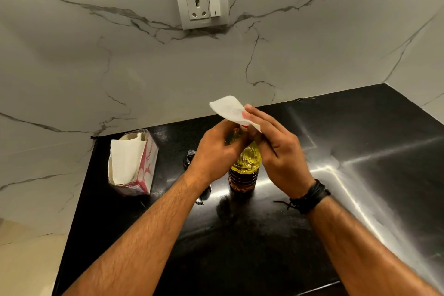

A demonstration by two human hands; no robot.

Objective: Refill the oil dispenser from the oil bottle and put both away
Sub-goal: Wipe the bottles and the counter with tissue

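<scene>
A clear plastic oil bottle (245,168) with yellow oil stands upright on the black countertop (252,235). My left hand (216,151) grips the bottle's neck. My right hand (271,144) holds a white paper tissue (228,108) against the bottle's top, where a bit of red cap shows. The dark oil dispenser (189,158) stands just behind my left wrist, mostly hidden; only its black top and shoulder show.
An open tissue pack (134,163) in red and white stands at the counter's left side. A marble wall with a socket and switch (203,5) rises behind. The counter's left edge drops to a light floor. A black wristband is on my right wrist.
</scene>
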